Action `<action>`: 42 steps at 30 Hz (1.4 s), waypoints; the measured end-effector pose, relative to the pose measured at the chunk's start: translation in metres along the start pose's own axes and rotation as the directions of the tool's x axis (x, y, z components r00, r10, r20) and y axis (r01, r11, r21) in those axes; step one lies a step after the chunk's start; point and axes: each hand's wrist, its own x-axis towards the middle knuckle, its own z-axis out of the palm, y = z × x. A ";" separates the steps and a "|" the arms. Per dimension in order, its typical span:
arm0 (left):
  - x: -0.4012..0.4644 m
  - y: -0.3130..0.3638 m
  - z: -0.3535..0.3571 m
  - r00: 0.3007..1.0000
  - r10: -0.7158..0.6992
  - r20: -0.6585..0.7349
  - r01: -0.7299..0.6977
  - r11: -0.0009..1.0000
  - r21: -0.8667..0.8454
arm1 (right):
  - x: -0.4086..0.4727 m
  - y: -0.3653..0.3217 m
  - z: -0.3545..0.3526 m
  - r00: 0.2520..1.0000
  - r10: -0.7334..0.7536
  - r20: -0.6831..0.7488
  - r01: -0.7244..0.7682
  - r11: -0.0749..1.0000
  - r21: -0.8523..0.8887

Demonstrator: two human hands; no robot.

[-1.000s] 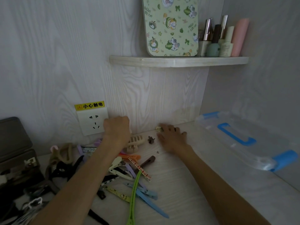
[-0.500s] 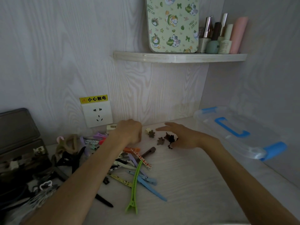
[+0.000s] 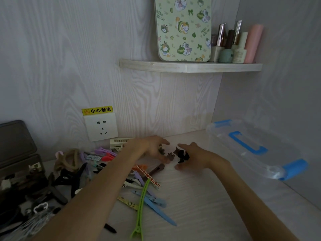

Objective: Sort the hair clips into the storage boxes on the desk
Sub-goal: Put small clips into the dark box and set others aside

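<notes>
Two hands being held low over desk (image 3: pixel 199 197) near back wall. Left hand (image 3: pixel 149 149) fingers spread apart, small brown clip (image 3: pixel 170 156) lying just beside fingertips. Right hand (image 3: pixel 196 156) being curled around dark mini clips (image 3: pixel 182 154); grip tightness cannot be told. Long clips (image 3: pixel 147 190) being left in loose pile near left forearm. Clear box (image 3: pixel 257 150) with blue handle sitting well right of right hand.

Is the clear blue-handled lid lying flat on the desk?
No, the clear lid leans tilted against the right wall, its lower edge on the desk.
</notes>
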 end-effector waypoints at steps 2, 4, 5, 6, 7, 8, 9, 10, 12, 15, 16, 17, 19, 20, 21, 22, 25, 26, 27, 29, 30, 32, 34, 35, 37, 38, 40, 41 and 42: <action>0.000 0.003 0.000 1.000 0.005 -0.008 -0.005 1.000 -0.028 | 0.004 -0.003 -0.006 1.000 -0.023 0.007 0.023 1.000 0.007; 0.002 0.007 0.001 1.000 0.010 -0.001 -0.010 1.000 0.003 | 0.008 -0.006 -0.009 0.999 -0.041 -0.006 0.041 0.999 0.018; 0.004 0.009 0.001 1.000 0.018 0.004 -0.018 0.999 0.026 | 0.009 -0.008 -0.009 0.999 -0.045 -0.020 0.046 0.998 0.030; 0.006 0.011 0.002 1.000 0.029 0.008 -0.029 0.998 0.048 | 0.011 -0.008 -0.008 0.998 -0.047 -0.036 0.049 0.997 0.052; 0.008 0.012 0.003 0.999 0.039 0.008 -0.039 0.997 0.064 | 0.013 -0.009 -0.008 0.997 -0.051 -0.050 0.055 0.996 0.074; 0.009 0.014 0.003 0.999 0.043 0.002 -0.043 0.997 0.069 | 0.014 -0.009 -0.007 0.997 -0.049 -0.060 0.055 0.994 0.092; 0.011 0.014 0.004 0.999 0.046 -0.008 -0.046 0.997 0.063 | 0.016 -0.009 -0.006 0.997 -0.048 -0.067 0.054 0.993 0.102; 0.011 0.014 0.004 0.999 0.050 -0.017 -0.049 0.998 0.050 | 0.017 -0.007 -0.005 0.996 -0.045 -0.075 0.054 0.992 0.111; 0.011 0.013 0.006 0.998 0.055 -0.034 -0.054 0.998 0.023 | 0.018 -0.005 -0.003 0.994 -0.047 -0.094 0.060 0.988 0.140; 0.007 0.011 0.008 0.994 0.059 -0.090 -0.063 0.997 -0.039 | 0.018 -0.001 0.001 0.989 -0.046 -0.143 0.073 0.979 0.189; 0.004 0.012 0.008 0.993 0.062 -0.104 -0.068 0.996 -0.057 | 0.017 -0.001 0.001 0.986 -0.048 -0.162 0.080 0.977 0.198; 0.001 0.012 0.006 0.991 0.068 -0.117 -0.076 0.995 -0.070 | 0.014 -0.002 -0.001 0.982 -0.054 -0.180 0.091 0.975 0.203; -0.013 0.015 -0.002 0.987 0.076 -0.145 -0.087 0.994 -0.070 | 0.006 -0.008 -0.007 0.971 -0.094 -0.220 0.144 0.964 0.222; -0.021 0.016 -0.008 0.984 0.077 -0.162 -0.086 0.995 -0.050 | 0.002 -0.011 -0.011 0.963 -0.125 -0.238 0.182 0.954 0.236; -0.031 0.017 -0.016 0.979 0.081 -0.188 -0.086 0.996 -0.019 | -0.003 -0.017 -0.017 0.955 -0.153 -0.255 0.218 0.942 0.254; -0.043 0.017 -0.025 0.972 0.083 -0.221 -0.083 0.997 0.009 | -0.007 -0.025 -0.022 0.945 -0.181 -0.273 0.255 0.929 0.267; -0.092 0.006 -0.058 0.946 0.061 -0.318 -0.039 0.996 0.074 | -0.022 -0.063 -0.034 0.906 -0.273 -0.323 0.372 0.879 0.299; -0.115 -0.002 -0.068 0.939 0.042 -0.342 -0.013 0.996 0.087 | -0.027 -0.083 -0.034 0.891 -0.312 -0.330 0.414 0.856 0.310; -0.133 -0.009 -0.077 0.934 0.018 -0.358 0.016 0.996 0.092 | -0.031 -0.101 -0.035 0.876 -0.349 -0.334 0.452 0.835 0.314; -0.172 -0.029 -0.088 0.912 -0.037 -0.409 0.086 0.991 0.102 | -0.039 -0.142 -0.031 0.843 -0.432 -0.320 0.521 0.803 0.289; -0.200 -0.045 -0.093 0.898 -0.079 -0.433 0.137 0.985 0.106 | -0.040 -0.171 -0.025 0.823 -0.480 -0.304 0.558 0.785 0.270; -0.223 -0.061 -0.098 0.888 -0.127 -0.442 0.185 0.979 0.090 | -0.042 -0.202 -0.021 0.805 -0.523 -0.280 0.587 0.772 0.243; -0.258 -0.088 -0.098 0.875 -0.200 -0.440 0.250 0.967 0.056 | -0.042 -0.243 -0.009 0.792 -0.569 -0.221 0.610 0.749 0.258; -0.272 -0.103 -0.098 0.866 -0.233 -0.442 0.275 0.961 0.032 | -0.043 -0.261 -0.002 0.784 -0.590 -0.195 0.621 0.738 0.265; -0.299 -0.133 -0.094 0.836 -0.298 -0.462 0.327 0.945 -0.017 | -0.043 -0.298 0.015 0.758 -0.631 -0.167 0.651 0.718 0.246; -0.307 -0.147 -0.091 0.821 -0.323 -0.470 0.344 0.938 -0.042 | -0.042 -0.313 0.024 0.747 -0.645 -0.161 0.664 0.713 0.224; -0.322 -0.175 -0.078 0.796 -0.375 -0.475 0.371 0.922 -0.106 | -0.038 -0.339 0.045 0.731 -0.674 -0.109 0.681 0.709 0.184; -0.328 -0.186 -0.070 0.798 -0.393 -0.456 0.379 0.917 -0.127 | -0.037 -0.348 0.055 0.729 -0.682 -0.057 0.682 0.716 0.147; -0.332 -0.195 -0.063 0.809 -0.406 -0.425 0.385 0.913 -0.137 | -0.035 -0.354 0.063 0.726 -0.688 0.010 0.684 0.723 0.092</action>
